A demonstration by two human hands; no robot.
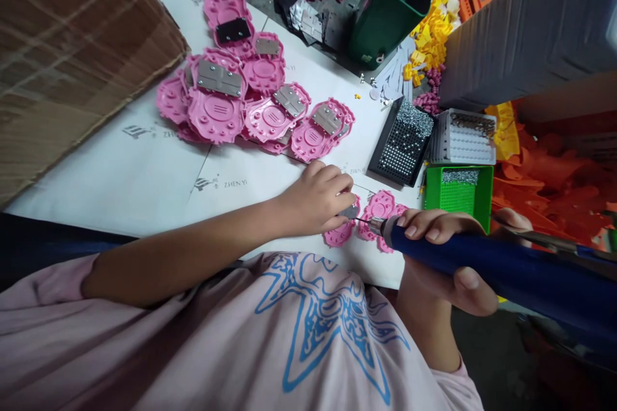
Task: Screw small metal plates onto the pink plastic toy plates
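My left hand (319,198) is closed over a pink plastic part (378,212) with a grey metal plate (351,210) on it, pressing it to the white sheet (144,167). My right hand (446,257) grips a blue electric screwdriver (506,273). Its thin bit (365,221) points left at the plate under my left fingers. A pile of finished pink parts with metal plates (250,103) lies farther back on the sheet.
Screw trays stand to the right: a black one (402,141), a grey one (463,137), a green one (457,192). A cardboard box (62,51) fills the left. A green bin (393,3), yellow pieces (429,35) and orange parts (554,186) lie behind and right.
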